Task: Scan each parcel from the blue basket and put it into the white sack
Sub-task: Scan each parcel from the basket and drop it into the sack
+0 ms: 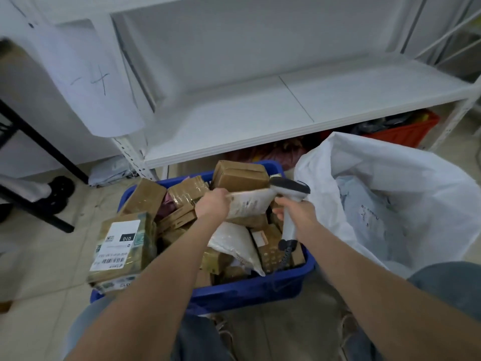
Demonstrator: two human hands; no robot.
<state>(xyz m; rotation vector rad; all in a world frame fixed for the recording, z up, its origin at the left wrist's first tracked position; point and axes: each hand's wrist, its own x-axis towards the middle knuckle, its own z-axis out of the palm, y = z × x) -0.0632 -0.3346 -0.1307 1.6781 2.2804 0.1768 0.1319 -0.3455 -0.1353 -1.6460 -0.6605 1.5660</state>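
- Head view: left hand point(212, 204) grips a flat parcel point(250, 205); right hand point(296, 211) grips the scanner point(289, 185) by its handle.
- Blue basket point(247, 290), beneath both hands: brown boxes point(239, 175), white pouch point(234, 241).
- White sack point(364, 152), right of the right hand: pale mailers point(369, 204).

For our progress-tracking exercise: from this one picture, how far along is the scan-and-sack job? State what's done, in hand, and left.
Done: a few pale mailers lie in the white sack. In hand: the left hand holds a flat parcel over the blue basket while the right hand points the scanner at it. Left: the basket is heaped with boxes, so most of the job likely remains.
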